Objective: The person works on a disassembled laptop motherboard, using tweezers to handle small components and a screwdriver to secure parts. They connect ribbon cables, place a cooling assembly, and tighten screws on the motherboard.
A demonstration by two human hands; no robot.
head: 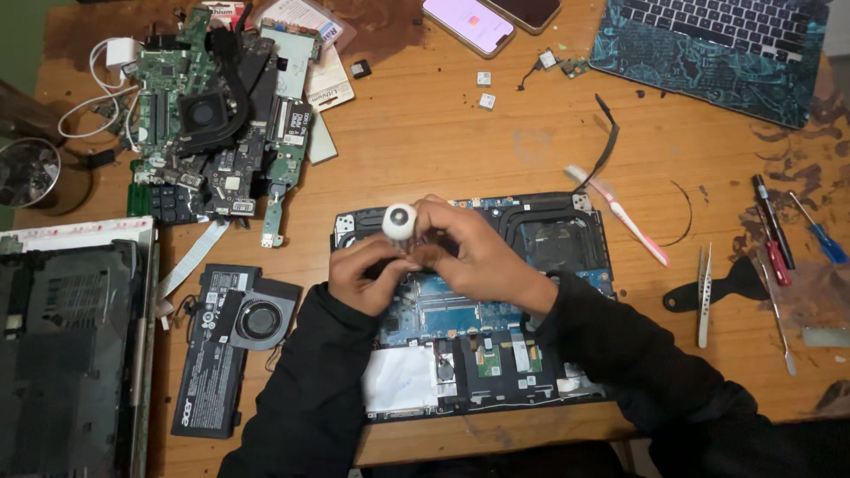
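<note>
White-capped screwdriver (399, 222), upright, gripped by both hands (443, 257) above the opened laptop (549, 230).

I see an electronics repair workshop: wooden bench (425, 142), green stripped circuit boards (212, 115), open black laptop chassis (531, 292), red-handled screwdrivers (772, 239).
</note>
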